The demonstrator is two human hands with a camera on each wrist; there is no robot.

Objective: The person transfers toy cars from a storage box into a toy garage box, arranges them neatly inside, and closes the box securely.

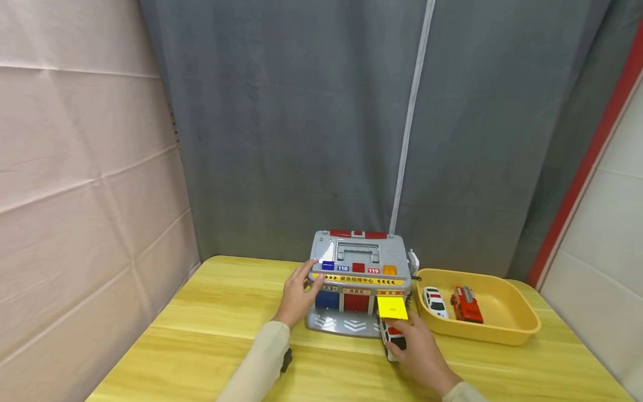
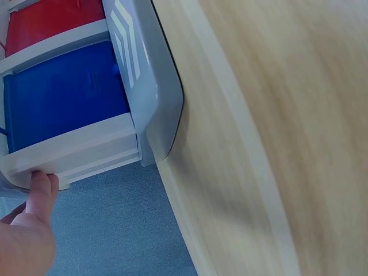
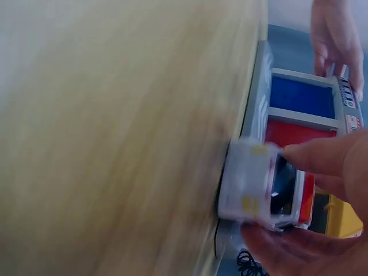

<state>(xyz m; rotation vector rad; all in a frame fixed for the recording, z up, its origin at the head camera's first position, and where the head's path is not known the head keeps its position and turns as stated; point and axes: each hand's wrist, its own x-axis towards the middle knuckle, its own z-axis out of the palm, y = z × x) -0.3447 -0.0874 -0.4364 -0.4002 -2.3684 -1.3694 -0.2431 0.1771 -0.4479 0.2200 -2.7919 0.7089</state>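
Observation:
A grey toy garage (image 1: 324,245) stands on the table with blue and red doors lowered. Its yellow door (image 1: 392,307) is swung up at the right bay. My left hand (image 1: 295,296) grips the roof's left corner, fingertips against the side wall (image 2: 86,152) in the left wrist view. Between thumb and fingers, my right hand (image 1: 419,349) pinches a white toy car (image 1: 393,353) with a red roof part and dark window. The car is at the right bay, partly under the raised door; the right wrist view shows the car (image 3: 247,181) blurred, held by its sides.
Right of the garage, a yellow tray (image 1: 522,326) holds a white toy car (image 1: 435,302) and a red toy fire truck (image 1: 467,305). A dark object (image 1: 286,360) lies partly hidden by the left sleeve. Behind the table hangs a grey curtain (image 1: 281,139).

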